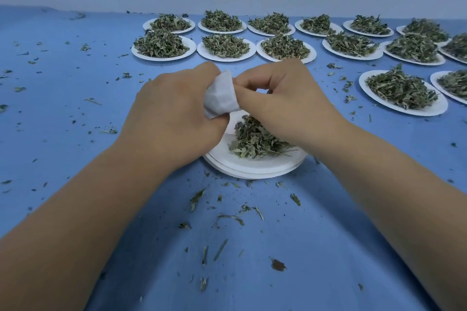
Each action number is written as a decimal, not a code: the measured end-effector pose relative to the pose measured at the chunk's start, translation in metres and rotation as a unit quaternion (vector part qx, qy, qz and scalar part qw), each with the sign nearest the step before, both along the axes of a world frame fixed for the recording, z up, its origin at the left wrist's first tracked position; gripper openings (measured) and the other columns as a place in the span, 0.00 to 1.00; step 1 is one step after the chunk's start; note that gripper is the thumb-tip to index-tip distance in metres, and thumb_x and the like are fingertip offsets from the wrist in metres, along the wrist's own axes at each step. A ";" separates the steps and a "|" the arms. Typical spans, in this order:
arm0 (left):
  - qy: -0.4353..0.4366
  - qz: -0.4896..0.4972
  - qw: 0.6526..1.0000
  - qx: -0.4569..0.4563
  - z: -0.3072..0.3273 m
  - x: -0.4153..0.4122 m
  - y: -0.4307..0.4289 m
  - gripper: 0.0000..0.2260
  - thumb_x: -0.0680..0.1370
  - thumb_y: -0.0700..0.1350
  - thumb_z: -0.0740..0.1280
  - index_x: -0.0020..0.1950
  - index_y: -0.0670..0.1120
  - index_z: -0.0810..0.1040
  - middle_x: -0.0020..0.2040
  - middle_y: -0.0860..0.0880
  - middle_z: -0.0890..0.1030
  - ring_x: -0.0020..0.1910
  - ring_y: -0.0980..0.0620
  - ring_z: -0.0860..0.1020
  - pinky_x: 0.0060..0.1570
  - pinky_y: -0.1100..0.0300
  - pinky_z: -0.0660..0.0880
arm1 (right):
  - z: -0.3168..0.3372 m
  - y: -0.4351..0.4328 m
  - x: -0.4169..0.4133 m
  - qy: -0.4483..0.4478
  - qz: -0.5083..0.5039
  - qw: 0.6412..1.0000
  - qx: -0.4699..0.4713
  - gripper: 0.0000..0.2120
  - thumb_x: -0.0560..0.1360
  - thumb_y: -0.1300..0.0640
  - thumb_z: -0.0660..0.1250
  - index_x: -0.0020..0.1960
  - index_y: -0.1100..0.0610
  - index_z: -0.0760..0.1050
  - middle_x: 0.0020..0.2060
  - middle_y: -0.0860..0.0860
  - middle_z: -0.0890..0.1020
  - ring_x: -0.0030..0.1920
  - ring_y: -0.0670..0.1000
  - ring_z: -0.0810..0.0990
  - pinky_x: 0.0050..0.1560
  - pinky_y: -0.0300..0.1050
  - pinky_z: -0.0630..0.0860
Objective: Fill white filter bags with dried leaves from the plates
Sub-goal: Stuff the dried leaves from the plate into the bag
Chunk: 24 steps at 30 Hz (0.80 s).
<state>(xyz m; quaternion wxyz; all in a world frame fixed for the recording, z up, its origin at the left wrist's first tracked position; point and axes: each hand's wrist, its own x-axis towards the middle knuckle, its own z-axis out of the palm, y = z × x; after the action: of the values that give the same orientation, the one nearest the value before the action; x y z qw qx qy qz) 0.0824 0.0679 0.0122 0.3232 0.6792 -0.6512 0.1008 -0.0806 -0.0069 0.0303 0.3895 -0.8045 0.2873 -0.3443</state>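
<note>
Directly above the near plate (255,168), the left hand (174,113) is gripping the white filter bag (220,94) so spilled dried leaves (255,139) land back on it. The right hand (283,91) is pinching the bag's edge, probably opening its mouth.

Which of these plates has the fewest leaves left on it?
The nearest plate, topmost of a stack: its pile is small, with bare white showing. All the others are heaped.
</note>
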 end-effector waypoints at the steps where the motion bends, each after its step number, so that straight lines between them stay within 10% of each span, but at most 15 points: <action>1: 0.008 -0.001 1.000 0.001 0.000 0.000 0.000 0.09 0.69 0.55 0.65 0.41 0.54 0.68 0.32 0.55 0.72 0.34 0.50 0.74 0.33 0.54 0.71 | 0.001 -0.001 -0.002 0.006 0.013 1.000 0.008 0.12 0.80 0.60 0.68 0.46 0.68 0.83 0.27 0.54 0.74 0.23 0.41 0.66 0.27 0.30 0.62; 4: 0.012 -0.005 1.000 0.007 0.001 0.002 0.000 0.10 0.70 0.56 0.65 0.40 0.54 0.66 0.32 0.55 0.72 0.33 0.52 0.73 0.31 0.56 0.68 | 0.007 -0.002 -0.007 0.027 0.038 0.998 0.034 0.14 0.82 0.57 0.64 0.49 0.67 0.83 0.33 0.59 0.78 0.31 0.44 0.73 0.32 0.35 0.68; 10: 0.022 0.023 0.998 -0.050 0.006 0.021 0.004 0.07 0.70 0.50 0.66 0.45 0.51 0.71 0.34 0.53 0.74 0.35 0.48 0.75 0.33 0.52 0.74 | 0.018 -0.017 -0.032 0.148 0.028 0.984 -0.093 0.09 0.77 0.44 0.70 0.57 0.37 0.81 0.56 0.33 0.80 0.54 0.48 0.82 0.50 0.46 0.78; 12: -0.007 0.038 0.998 -0.047 0.009 0.025 0.004 0.06 0.70 0.47 0.66 0.44 0.51 0.69 0.34 0.53 0.73 0.35 0.45 0.74 0.34 0.50 0.75 | 0.021 -0.020 -0.040 0.269 0.068 0.955 -0.103 0.22 0.70 0.29 0.70 0.62 0.31 0.75 0.55 0.25 0.75 0.57 0.31 0.75 0.49 0.39 0.73; 15: -0.050 0.021 0.999 -0.003 0.010 0.024 0.005 0.06 0.67 0.48 0.61 0.42 0.55 0.66 0.33 0.55 0.70 0.34 0.46 0.70 0.33 0.55 0.69 | 0.020 -0.018 -0.041 0.390 0.102 0.904 -0.139 0.36 0.62 0.18 0.64 0.67 0.28 0.67 0.60 0.29 0.72 0.59 0.33 0.72 0.55 0.38 0.69; 19: -0.044 -0.010 0.997 0.067 0.006 0.016 0.003 0.10 0.69 0.44 0.67 0.46 0.56 0.71 0.37 0.54 0.73 0.38 0.45 0.73 0.37 0.53 0.73 | 0.013 -0.012 -0.031 0.413 0.090 0.888 -0.178 0.30 0.67 0.24 0.62 0.66 0.33 0.72 0.58 0.39 0.75 0.59 0.44 0.75 0.60 0.47 0.73; 24: -0.050 -0.019 0.994 0.097 0.003 0.012 0.002 0.11 0.70 0.42 0.68 0.47 0.54 0.70 0.38 0.54 0.73 0.39 0.47 0.73 0.38 0.51 0.74 | 0.009 -0.008 -0.025 0.311 0.067 0.935 -0.157 0.09 0.74 0.44 0.73 0.54 0.38 0.84 0.50 0.38 0.83 0.51 0.38 0.77 0.48 0.29 0.72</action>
<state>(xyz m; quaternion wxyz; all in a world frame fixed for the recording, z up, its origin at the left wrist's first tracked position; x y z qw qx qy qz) 0.0942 0.0696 0.0149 0.2246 0.6889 -0.6861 0.0646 -0.1059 -0.0146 0.0391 0.1715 -0.9396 0.2821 -0.0904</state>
